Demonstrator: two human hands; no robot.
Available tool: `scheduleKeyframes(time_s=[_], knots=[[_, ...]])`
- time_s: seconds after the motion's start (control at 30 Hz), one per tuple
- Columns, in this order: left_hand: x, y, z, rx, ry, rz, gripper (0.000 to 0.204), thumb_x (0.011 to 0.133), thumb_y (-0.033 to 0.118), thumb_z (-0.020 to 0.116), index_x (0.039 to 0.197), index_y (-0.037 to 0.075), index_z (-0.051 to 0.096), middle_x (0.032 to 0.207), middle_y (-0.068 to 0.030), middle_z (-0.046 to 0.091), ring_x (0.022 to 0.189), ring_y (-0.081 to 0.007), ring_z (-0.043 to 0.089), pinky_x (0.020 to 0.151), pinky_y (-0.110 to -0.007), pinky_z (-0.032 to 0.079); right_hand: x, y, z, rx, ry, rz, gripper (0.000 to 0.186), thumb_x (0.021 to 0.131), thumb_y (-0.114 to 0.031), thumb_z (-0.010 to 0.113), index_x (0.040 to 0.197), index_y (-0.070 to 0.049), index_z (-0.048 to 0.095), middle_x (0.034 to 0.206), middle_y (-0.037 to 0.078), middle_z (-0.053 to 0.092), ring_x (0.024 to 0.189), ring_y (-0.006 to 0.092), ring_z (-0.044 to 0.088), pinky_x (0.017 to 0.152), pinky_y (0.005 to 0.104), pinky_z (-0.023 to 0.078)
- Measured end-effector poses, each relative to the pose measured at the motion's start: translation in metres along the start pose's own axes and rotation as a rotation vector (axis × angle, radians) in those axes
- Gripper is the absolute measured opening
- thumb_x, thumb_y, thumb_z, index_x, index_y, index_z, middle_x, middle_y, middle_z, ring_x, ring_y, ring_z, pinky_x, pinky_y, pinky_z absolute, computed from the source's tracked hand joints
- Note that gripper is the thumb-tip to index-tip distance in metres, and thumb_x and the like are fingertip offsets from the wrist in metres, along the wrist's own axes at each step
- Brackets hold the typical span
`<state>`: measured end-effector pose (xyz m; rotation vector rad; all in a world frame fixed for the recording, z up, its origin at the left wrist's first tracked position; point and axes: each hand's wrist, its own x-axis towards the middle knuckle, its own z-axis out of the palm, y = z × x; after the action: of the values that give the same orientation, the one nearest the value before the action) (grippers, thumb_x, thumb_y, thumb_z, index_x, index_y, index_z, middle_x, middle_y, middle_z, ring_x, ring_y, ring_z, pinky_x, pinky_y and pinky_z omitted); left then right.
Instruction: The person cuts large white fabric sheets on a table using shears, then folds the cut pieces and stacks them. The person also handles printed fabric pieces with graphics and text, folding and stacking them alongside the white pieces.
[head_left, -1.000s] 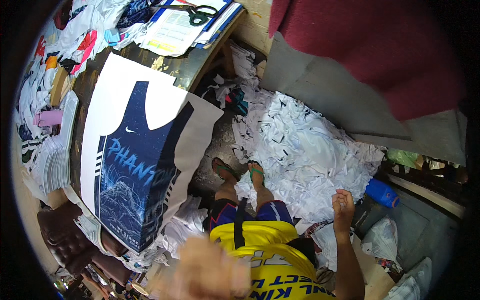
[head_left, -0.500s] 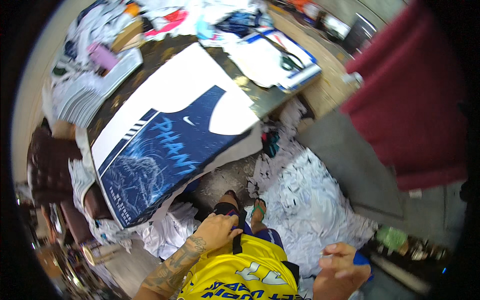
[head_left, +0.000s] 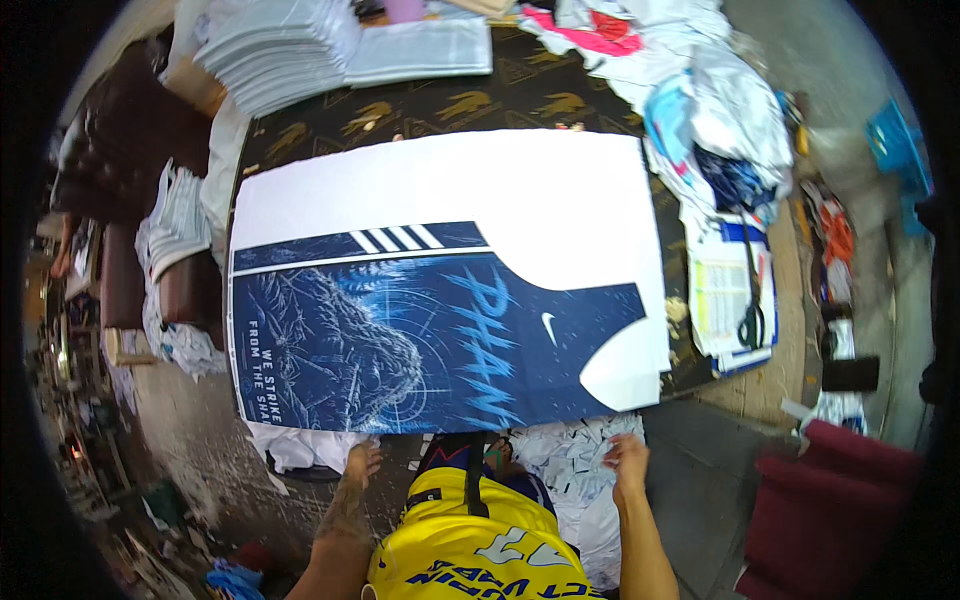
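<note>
A large white sheet (head_left: 560, 190) lies flat on the table, printed with a dark navy sleeveless jersey panel (head_left: 400, 340) with pale blue artwork. Just off the sheet's near edge, toward its left, hangs my left hand (head_left: 363, 460), fingers loosely apart with nothing visible in them. My right hand (head_left: 627, 455) is by the near right corner, its fingers slightly bent and nothing seen in them. Neither hand is plainly touching the sheet. Black-handled scissors (head_left: 750, 325) rest on papers (head_left: 722, 290) at the table's right side.
A stack of folded pale sheets (head_left: 290, 50) stands at the far left of the patterned black tabletop (head_left: 430, 105). Crumpled fabric (head_left: 735, 110) heaps at the far right. White scraps (head_left: 575, 500) cover the floor below me. Maroon cloth (head_left: 830, 510) hangs at right; a brown chair (head_left: 130, 130) stands left.
My view has turned, so the table now lies squarely in front. My left hand has left my waist and moved out toward the table; my right hand has reached forward to the table edge.
</note>
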<state>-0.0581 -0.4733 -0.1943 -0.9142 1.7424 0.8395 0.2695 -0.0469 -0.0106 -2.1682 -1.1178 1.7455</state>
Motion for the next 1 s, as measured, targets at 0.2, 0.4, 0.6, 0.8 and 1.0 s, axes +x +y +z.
scheduleKeyframes(time_s=[0.2, 0.4, 0.6, 0.8, 1.0], knots=[[0.098, 0.016, 0.074, -1.431, -0.308, 0.076, 0.052, 0.107, 0.032, 0.053, 0.154, 0.011, 0.051, 0.146, -0.0123, 0.062, 0.130, -0.0264, 0.061, 0.109, -0.048, 0.050, 0.211, 0.118, 0.021, 0.201, -0.007, -0.043, 0.055, 0.101, -0.024, 0.074, 0.150, -0.007, 0.056, 0.131, 0.004, 0.069, 0.104, 0.0191, 0.068, 0.092, 0.0399, 0.057], [0.133, -0.018, 0.087, -1.532, -0.337, 0.314, 0.049, 0.101, 0.023, 0.063, 0.147, 0.006, 0.054, 0.138, -0.0157, 0.065, 0.123, -0.0278, 0.064, 0.109, -0.048, 0.052, 0.258, 0.100, -0.014, -0.312, 0.012, -0.114, 0.053, 0.092, -0.016, 0.084, 0.141, -0.007, 0.068, 0.124, 0.004, 0.074, 0.106, 0.0185, 0.070, 0.093, 0.0364, 0.055], [0.004, -0.097, -0.069, -1.211, -0.104, 0.451, 0.054, 0.095, 0.010, 0.072, 0.145, 0.004, 0.053, 0.139, -0.0178, 0.063, 0.121, -0.0292, 0.065, 0.112, -0.048, 0.051, 0.051, 0.067, -0.093, -0.285, -0.275, -0.189, 0.031, 0.095, -0.003, 0.078, 0.125, 0.001, 0.074, 0.115, 0.004, 0.075, 0.103, 0.0136, 0.067, 0.093, 0.0309, 0.053], [-0.163, 0.034, -0.147, -0.472, 0.899, 1.222, 0.052, 0.096, 0.011, 0.077, 0.143, 0.007, 0.054, 0.144, -0.0130, 0.059, 0.122, -0.0262, 0.064, 0.103, -0.041, 0.054, -0.063, -0.080, -0.055, -0.090, 0.092, -0.969, 0.048, 0.090, 0.002, 0.079, 0.134, 0.001, 0.060, 0.129, 0.009, 0.065, 0.113, 0.0168, 0.065, 0.104, 0.0349, 0.051], [-0.178, 0.316, -0.169, -0.068, 0.022, 1.054, 0.030, 0.103, 0.036, 0.072, 0.114, 0.009, 0.067, 0.090, -0.0006, 0.067, 0.076, -0.0107, 0.064, 0.065, -0.029, 0.053, -0.063, -0.289, -0.044, -0.525, -0.372, -0.919, 0.028, 0.082, -0.010, 0.088, 0.104, 0.000, 0.072, 0.105, 0.002, 0.058, 0.107, 0.0172, 0.060, 0.092, 0.0305, 0.049]])
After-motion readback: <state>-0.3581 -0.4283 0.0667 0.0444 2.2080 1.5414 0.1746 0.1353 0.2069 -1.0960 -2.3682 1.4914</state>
